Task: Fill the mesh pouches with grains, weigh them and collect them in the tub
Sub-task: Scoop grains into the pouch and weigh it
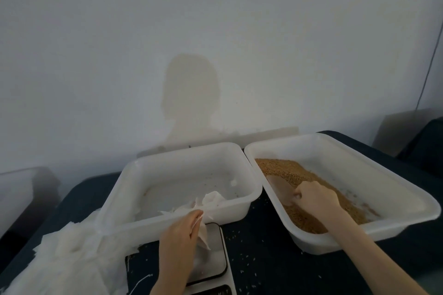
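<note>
My left hand (183,230) pinches a white mesh pouch (203,232) by its top, over the white scale (215,261) at the bottom centre. My right hand (314,196) grips the handle of a pale scoop (279,187) that lies in the brown grains (294,175). The grains fill the left part of the right white tub (359,158). The left white tub (182,170) stands just behind the scale and holds a crumpled pouch (212,199) near its front wall.
A heap of empty white mesh pouches (69,256) lies at the bottom left on the dark tabletop (259,258). Loose grains are scattered between scale and right tub. Another pale container (16,189) sits at the far left. A white wall stands close behind.
</note>
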